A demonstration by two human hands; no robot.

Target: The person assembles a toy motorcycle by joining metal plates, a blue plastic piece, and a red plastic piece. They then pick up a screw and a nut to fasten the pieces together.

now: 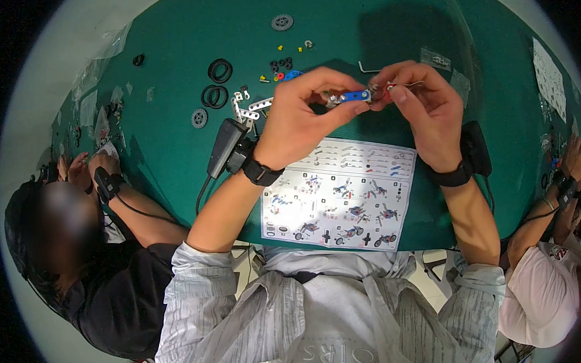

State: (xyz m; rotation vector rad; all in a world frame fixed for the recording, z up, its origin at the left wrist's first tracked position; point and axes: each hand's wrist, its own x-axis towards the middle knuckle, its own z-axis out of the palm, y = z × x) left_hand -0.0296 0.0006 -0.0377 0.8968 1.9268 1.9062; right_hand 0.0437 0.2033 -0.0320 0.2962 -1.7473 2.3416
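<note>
My left hand [301, 114] is closed round a small assembly with a blue perforated strip [354, 97] and metal fasteners at its ends. Close beside it, my right hand [428, 110] pinches a small red part [390, 90] between thumb and fingers, right at the strip's end. Whether the red part touches the strip is hard to make out. Below both hands lies a printed instruction sheet [336, 195] with pictures of a model motorcycle. An L-shaped hex key [368, 69] rests on the table, just behind my right hand's fingers.
On the green table [172, 66] lie black rubber tires [214, 96], grey gears [282, 22], perforated metal strips [261, 104] and several small yellow, black and red pieces. A plastic bag [435, 59] sits at the back right. People work at both sides, one in a black sleeve [137, 272].
</note>
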